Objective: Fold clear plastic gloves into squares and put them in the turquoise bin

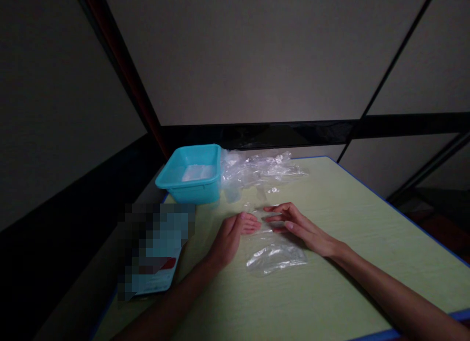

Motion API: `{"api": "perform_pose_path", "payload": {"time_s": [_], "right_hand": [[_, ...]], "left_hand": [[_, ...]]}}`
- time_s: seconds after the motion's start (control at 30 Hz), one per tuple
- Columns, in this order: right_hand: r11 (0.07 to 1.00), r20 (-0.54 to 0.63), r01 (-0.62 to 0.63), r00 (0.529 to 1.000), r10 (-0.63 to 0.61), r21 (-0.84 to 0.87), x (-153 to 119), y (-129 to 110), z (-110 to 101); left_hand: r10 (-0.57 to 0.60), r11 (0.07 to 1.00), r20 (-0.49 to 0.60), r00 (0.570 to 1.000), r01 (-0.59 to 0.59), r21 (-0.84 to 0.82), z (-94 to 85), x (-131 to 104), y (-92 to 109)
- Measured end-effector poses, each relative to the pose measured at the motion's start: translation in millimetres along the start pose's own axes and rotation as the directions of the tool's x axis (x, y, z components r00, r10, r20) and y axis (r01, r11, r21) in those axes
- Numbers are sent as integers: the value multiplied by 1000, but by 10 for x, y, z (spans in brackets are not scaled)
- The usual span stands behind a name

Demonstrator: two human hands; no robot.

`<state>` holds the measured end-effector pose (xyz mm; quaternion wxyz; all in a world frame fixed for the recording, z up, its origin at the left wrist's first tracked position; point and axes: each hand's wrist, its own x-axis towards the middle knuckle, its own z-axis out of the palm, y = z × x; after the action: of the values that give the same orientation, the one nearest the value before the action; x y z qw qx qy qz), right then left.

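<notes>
A clear plastic bag [275, 259] lies flat on the table in front of me, shiny and slightly wrinkled. On its left side is my left hand [235, 231], fingers stretched out together and pointing right across the bag's upper part. My right hand [293, 224] is over the bag's right side, its fingers apart and loosely bent toward the left hand. A small gap separates the fingertips of the two hands. Nothing shows gripped in either one. Whether the fingers press on the plastic or hover just above it is hard to see.
A turquoise plastic basin [194, 193] with whitish flat contents stands at the back left. Beside it a heap of clear plastic bags [260, 169] spreads along the back. A partly blurred light-blue flat object [157, 277] lies at the left. The pale green table [367, 223] has a blue edge.
</notes>
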<state>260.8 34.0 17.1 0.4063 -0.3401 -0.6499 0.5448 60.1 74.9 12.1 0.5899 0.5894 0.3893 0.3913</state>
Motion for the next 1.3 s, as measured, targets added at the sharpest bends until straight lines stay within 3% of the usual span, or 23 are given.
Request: {"api": "perform_pose_path", "payload": {"time_s": [0.17, 0.23, 0.3, 0.43, 0.53, 0.73, 1.13, 1.3], "right_hand": [[997, -81, 76, 994, -77, -8, -2, -2, -31], [977, -81, 142, 984, -157, -161, -25, -64, -63], [907, 4, 183, 981, -196, -379, -69, -158, -103], [773, 248, 170, 969, -17, -611, -192, -328, -184], [720, 324, 151, 940, 107, -677, -264, -372, -236], [614, 349, 188, 925, 151, -766, -304, -407, -243], [332, 301, 225, 932, 200, -916, -339, -428, -118], [254, 295, 244, 938, 185, -936, -371, -435, -51]], "left_hand": [[1, 1000, -7, 1000, -1, -12, -14, -8, 11], [23, 999, -3, 1000, -23, -22, -29, -19, 10], [40, 999, -7, 999, -40, -25, -44, -25, 1], [25, 999, -5, 1000, -25, -29, -49, -9, -24], [-2, 1000, -5, 1000, 2, -15, -34, 7, -22], [-16, 1000, -3, 1000, 16, 2, -7, -3, 34], [2, 1000, 13, 1000, -2, 27, -25, -9, 11], [-4, 1000, 11, 1000, 4, 19, -9, -7, 14]]}}
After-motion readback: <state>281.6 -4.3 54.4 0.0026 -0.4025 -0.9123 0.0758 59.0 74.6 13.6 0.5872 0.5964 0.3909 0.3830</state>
